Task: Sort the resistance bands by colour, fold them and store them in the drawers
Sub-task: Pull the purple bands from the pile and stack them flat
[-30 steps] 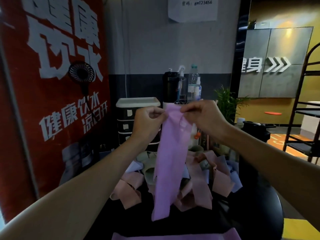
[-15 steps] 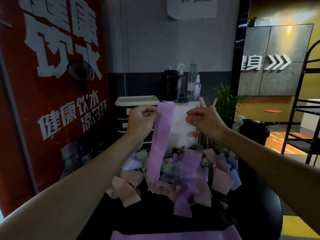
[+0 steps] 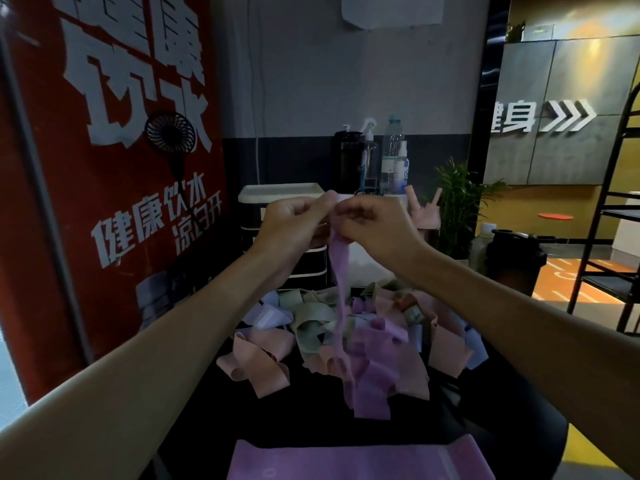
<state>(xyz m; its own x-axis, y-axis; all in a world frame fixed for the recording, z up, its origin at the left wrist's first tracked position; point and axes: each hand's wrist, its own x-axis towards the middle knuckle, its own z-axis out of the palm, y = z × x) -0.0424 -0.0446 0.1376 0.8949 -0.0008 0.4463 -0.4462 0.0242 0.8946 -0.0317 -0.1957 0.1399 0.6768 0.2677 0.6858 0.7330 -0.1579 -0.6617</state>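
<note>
Tabletop (image 3: 294, 420) pile (image 3: 311, 327); left hand (image 3: 291, 223), right hand (image 3: 374, 223) pinch one purple band (image 3: 337, 271).

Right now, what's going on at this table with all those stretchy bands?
A person is holding up one purple band, pinching its top end with the left hand and right hand close together, so it hangs down to the pile of mixed bands on the black table. A second purple band lies flat at the near edge. The drawers stand behind the pile.

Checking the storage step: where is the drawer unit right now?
In the head view the drawer unit stands just left of centre, behind the left hand, beyond the pile of bands.
</note>
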